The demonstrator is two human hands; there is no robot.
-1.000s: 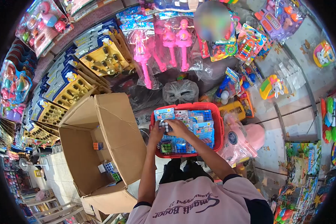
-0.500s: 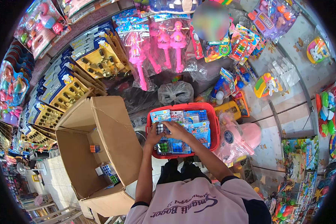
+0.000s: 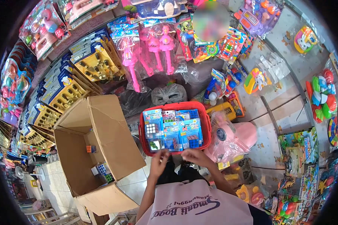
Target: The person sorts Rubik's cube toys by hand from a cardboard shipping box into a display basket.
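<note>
A red plastic basket (image 3: 173,106) sits on the floor in front of me, filled with blue carded "Magic" cube puzzle packs (image 3: 153,123). My left hand (image 3: 160,160) hovers just below the basket's near rim, fingers spread and holding nothing. Beside it, my right hand (image 3: 193,155) is at the same rim, fingers loosely curled with nothing in them. Both hands are clear of the packs.
An open cardboard box (image 3: 101,127) stands to the left with a few cube puzzles (image 3: 102,171) at its bottom. A pink bagged toy (image 3: 233,135) lies right of the basket. Packaged toys cover the walls and racks all around.
Both hands have pulled back out of the basket toward me, letting go of the cube pack they were setting among the others. The view has shifted slightly.
</note>
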